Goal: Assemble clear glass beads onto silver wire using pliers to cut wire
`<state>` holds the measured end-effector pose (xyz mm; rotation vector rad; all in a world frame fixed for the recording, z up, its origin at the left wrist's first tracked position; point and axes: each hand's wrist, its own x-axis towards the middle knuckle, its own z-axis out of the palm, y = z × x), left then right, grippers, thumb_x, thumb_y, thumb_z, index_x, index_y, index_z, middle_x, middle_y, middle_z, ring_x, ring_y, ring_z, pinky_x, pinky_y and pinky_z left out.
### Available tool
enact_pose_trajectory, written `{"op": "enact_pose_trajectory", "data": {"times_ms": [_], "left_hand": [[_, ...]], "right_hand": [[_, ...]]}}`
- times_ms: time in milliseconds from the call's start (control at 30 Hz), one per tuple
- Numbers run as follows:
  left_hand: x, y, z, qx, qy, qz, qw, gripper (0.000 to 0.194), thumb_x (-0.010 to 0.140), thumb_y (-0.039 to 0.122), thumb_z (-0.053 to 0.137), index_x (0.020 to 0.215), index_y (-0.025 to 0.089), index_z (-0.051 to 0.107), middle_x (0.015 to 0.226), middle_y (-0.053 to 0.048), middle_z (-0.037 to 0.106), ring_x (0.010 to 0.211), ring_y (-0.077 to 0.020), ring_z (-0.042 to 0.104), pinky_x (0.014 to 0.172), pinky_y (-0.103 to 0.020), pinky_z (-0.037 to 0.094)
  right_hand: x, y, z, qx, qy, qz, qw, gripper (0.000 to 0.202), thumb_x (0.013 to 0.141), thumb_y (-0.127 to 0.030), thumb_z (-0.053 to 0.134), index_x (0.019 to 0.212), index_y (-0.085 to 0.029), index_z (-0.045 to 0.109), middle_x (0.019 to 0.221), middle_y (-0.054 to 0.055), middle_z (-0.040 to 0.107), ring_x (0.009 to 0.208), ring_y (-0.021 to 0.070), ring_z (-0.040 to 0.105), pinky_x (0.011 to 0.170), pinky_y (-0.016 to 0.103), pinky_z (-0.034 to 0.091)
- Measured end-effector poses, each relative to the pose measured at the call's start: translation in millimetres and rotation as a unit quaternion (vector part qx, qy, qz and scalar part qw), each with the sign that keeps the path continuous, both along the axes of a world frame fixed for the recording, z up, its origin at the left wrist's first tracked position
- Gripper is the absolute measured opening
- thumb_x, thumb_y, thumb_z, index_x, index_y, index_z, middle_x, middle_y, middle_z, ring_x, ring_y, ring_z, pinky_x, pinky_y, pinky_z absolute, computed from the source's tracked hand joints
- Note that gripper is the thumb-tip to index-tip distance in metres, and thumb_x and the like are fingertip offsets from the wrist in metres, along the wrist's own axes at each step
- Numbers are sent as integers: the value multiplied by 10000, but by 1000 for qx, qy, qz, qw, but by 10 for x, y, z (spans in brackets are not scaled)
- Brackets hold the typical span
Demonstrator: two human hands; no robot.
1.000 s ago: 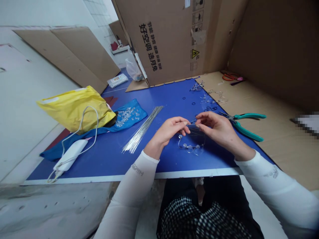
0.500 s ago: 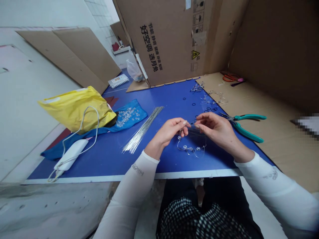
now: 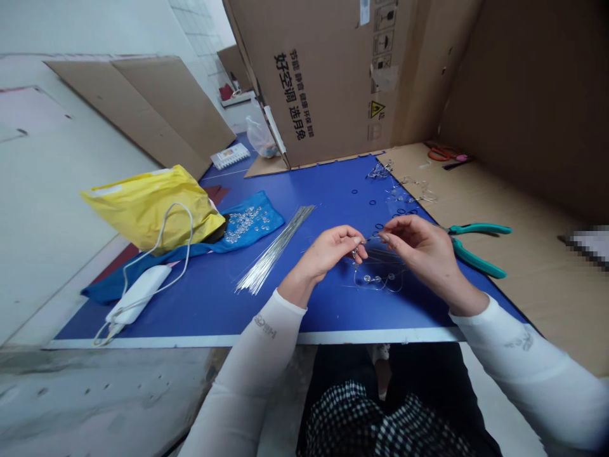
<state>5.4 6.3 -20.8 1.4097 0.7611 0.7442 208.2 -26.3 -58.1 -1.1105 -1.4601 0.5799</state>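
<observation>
Over the blue tabletop (image 3: 328, 311), my left hand (image 3: 339, 249) is closed in a pinch on a thin wire strung with clear beads (image 3: 378, 279). The beaded wire hangs in a loose loop below the fingers. My right hand (image 3: 419, 251) pinches thin wire close to the left fingertips, thumb against forefinger; a small dark piece shows between the two hands, too small to name. Green-handled pliers (image 3: 478, 259) lie just right of my right hand, their jaws hidden behind it. A bundle of straight silvery wires (image 3: 276, 251) lies left of my left hand.
Clear beads (image 3: 247, 222) rest on a blue cloth (image 3: 271, 216) beside a yellow bag (image 3: 157, 206) and a white corded device (image 3: 137, 295). Black rings (image 3: 372, 203) and wire pieces (image 3: 380, 169) lie farther back. Red-handled scissors (image 3: 442, 153) sit on cardboard. Large cardboard panels (image 3: 342, 82) stand behind.
My fingertips have drawn slightly apart, and the beaded loop below has shifted right and hangs differently. My right hand now covers the pliers' jaws. The whole view has shifted slightly.
</observation>
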Motion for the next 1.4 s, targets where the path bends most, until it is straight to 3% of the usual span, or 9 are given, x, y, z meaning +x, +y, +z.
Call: {"op": "enact_pose_trajectory", "data": {"times_ms": [233,433,533,633,833,1000,1200,1400], "left_hand": [[5,-20,-2,45,19,4,999,187,881,316,649,864,131,633,705,-14,667,598,-84,594,622,-233,468],[32,-34,-23,97,47,28,994,195,885,329,647,844,138,634,653,4,643,545,-73,556,571,-222,445],[50,-35,-23,124,62,44,989,195,905,324,611,842,140,632,633,8,633,525,-73,545,552,-220,444],[60,-42,-7,143,82,50,985,191,912,313,590,839,142,631,617,16,615,520,-75,540,552,-220,452],[55,-55,4,116,105,25,987,160,915,259,561,820,145,621,624,20,601,544,-73,549,560,-208,447],[46,-44,-13,77,82,22,993,183,936,269,535,830,142,612,630,20,591,541,-70,517,542,-199,409],[49,-58,43,7,10,38,999,190,1002,262,410,922,163,551,652,3,640,539,-79,531,594,-221,426],[27,-61,73,39,6,31,999,105,929,182,515,911,126,602,735,-34,681,592,-81,555,633,-236,444]], "right_hand": [[-4,-27,10,8,-30,-3,1000,163,874,-331,706,998,-237,656,900,37,732,775,182,703,747,369,574],[-15,-45,33,-10,2,24,1000,248,879,-362,693,1086,-234,645,872,41,740,724,181,704,667,345,579],[-13,-49,41,-9,-21,11,1000,208,928,-354,630,1095,-233,661,852,40,743,650,166,677,642,345,567],[5,-49,53,29,-81,-20,996,165,941,-308,611,1073,-238,681,871,39,748,710,179,691,706,362,565],[86,-48,132,163,-303,-60,937,176,947,-254,603,1023,-224,759,1061,124,715,953,247,671,806,403,535],[100,-74,198,213,-421,-65,880,199,958,-260,600,1067,-206,758,999,107,752,898,256,648,788,413,459],[71,-90,181,205,-428,-91,876,203,976,-248,562,1049,-194,744,765,64,743,732,223,621,708,372,402],[68,-96,193,203,-416,-132,876,188,985,-245,546,946,-188,721,789,73,728,744,219,626,715,370,401]]}}
